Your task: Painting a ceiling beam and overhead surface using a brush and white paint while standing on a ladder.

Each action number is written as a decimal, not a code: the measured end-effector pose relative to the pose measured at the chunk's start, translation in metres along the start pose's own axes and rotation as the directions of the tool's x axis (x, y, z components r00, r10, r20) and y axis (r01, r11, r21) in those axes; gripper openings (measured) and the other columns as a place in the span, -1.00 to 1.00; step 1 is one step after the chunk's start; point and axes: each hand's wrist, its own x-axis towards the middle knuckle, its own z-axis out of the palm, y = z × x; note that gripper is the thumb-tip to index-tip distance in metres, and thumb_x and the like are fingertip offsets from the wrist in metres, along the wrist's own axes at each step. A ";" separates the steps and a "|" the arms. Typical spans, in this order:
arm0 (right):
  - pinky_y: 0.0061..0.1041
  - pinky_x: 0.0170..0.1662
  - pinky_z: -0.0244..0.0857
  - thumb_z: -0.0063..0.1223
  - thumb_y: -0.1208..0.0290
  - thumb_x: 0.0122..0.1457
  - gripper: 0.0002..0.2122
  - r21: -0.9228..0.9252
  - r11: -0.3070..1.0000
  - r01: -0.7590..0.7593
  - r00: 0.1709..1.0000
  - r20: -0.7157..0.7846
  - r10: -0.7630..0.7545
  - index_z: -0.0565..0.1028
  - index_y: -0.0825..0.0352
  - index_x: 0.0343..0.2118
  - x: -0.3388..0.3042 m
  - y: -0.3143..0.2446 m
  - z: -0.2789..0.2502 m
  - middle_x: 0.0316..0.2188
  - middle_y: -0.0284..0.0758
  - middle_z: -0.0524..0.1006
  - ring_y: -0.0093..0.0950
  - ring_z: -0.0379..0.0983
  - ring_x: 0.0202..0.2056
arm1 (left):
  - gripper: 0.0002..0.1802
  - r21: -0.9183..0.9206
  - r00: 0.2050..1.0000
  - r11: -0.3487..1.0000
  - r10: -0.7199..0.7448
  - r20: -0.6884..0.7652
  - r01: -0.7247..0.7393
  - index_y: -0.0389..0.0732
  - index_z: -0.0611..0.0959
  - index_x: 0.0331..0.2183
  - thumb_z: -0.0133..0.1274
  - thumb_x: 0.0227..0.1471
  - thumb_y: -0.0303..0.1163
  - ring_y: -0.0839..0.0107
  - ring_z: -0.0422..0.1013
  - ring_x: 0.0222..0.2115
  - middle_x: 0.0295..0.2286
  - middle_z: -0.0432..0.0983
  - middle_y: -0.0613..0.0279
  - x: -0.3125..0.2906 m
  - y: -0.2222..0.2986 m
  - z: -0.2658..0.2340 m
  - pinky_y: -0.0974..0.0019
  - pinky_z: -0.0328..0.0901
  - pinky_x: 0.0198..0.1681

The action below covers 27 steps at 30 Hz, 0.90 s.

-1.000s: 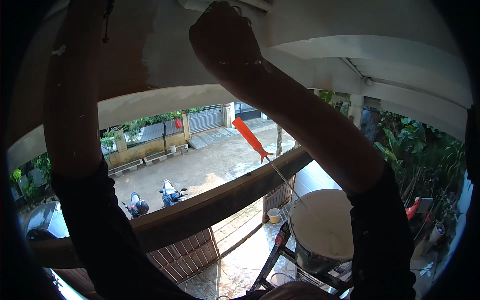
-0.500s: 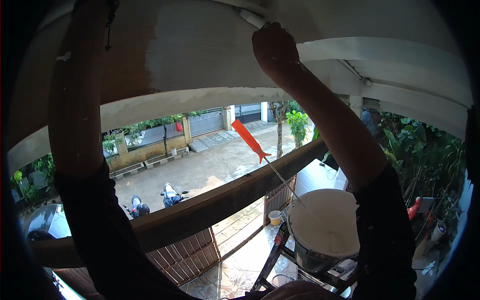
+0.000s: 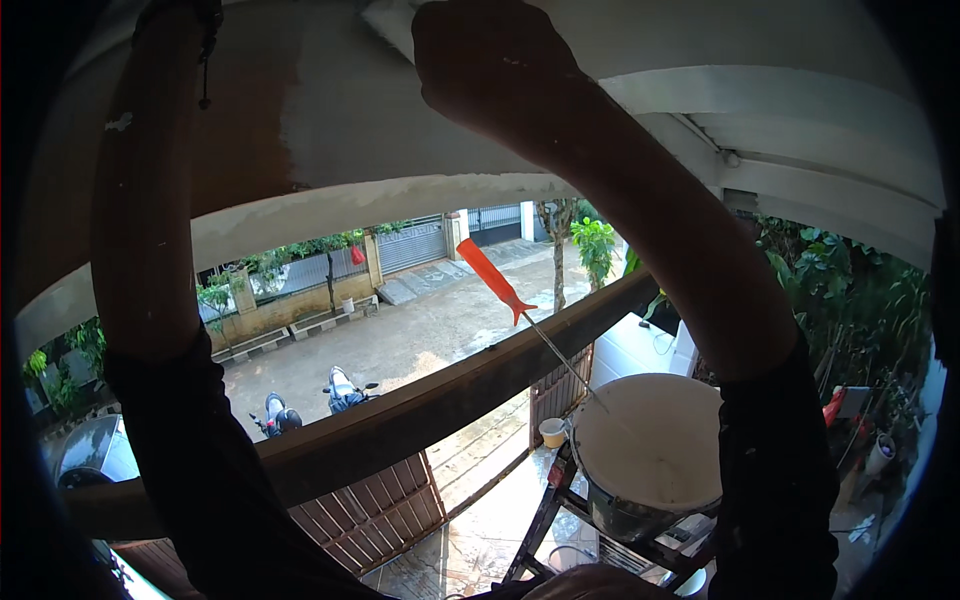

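My right hand [image 3: 490, 65] is raised to the ceiling in a closed fist. It grips a pale tool [image 3: 393, 28] whose kind I cannot make out; its end lies against the painted surface. My left arm reaches up past the top edge, so the hand is cut off; a dark bracelet [image 3: 208, 30] with a hanging cord shows at the wrist. The overhead panel [image 3: 235, 100] is brownish on the left and greyer on the right. Below my right arm, a bucket [image 3: 635, 515] with a pale-coated inside holds a metal rod with an orange handle [image 3: 490, 274], leaning out leftward.
The bucket rests on a dark ladder [image 3: 540, 525]. A long wooden beam [image 3: 400, 425] crosses in front of me at a slant. Far below are tiled ground, a brown gate [image 3: 375, 510], a small bucket [image 3: 552, 432] and two motorbikes [image 3: 345, 392]. Plants [image 3: 850, 290] grow at the right.
My right hand has moved left and looks larger, carrying the pale tool along the ceiling. My left arm has shifted slightly left. The bucket and orange handle stay nearly in place.
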 end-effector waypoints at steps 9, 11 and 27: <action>-0.30 -0.44 0.47 -0.09 0.54 0.07 -0.78 0.178 0.979 -0.100 0.954 0.296 0.044 0.61 0.47 -0.53 0.039 0.065 -0.022 -0.51 0.00 0.61 -0.19 0.62 -0.45 | -0.69 0.057 0.947 0.968 0.250 -0.202 -0.243 -0.01 0.75 -0.49 -0.02 0.10 -0.14 0.15 0.59 -0.31 -0.36 0.67 0.23 0.019 -0.002 0.028 0.02 0.47 -0.24; -0.22 -0.38 0.49 -0.08 0.49 0.06 -0.77 0.121 0.942 -0.313 0.792 0.580 0.188 0.63 0.45 -0.50 0.035 0.077 -0.014 -0.48 0.04 0.61 -0.18 0.63 -0.41 | -0.69 0.006 0.963 0.978 0.205 -0.173 -0.207 -0.02 0.76 -0.47 -0.01 0.09 -0.14 0.13 0.59 -0.30 -0.34 0.67 0.20 0.015 0.004 0.025 0.01 0.47 -0.23; -0.20 -0.22 0.48 0.09 0.41 -0.03 -0.78 -0.003 0.988 -0.151 0.892 0.430 0.138 0.67 0.33 -0.34 0.021 -0.002 -0.069 -0.31 -0.12 0.66 -0.18 0.63 -0.24 | -0.73 -0.373 0.430 0.236 0.281 -0.858 -0.897 -0.17 0.76 -0.37 0.06 0.09 -0.23 0.02 0.58 -0.28 -0.31 0.66 0.04 0.021 0.010 0.042 0.04 0.48 -0.17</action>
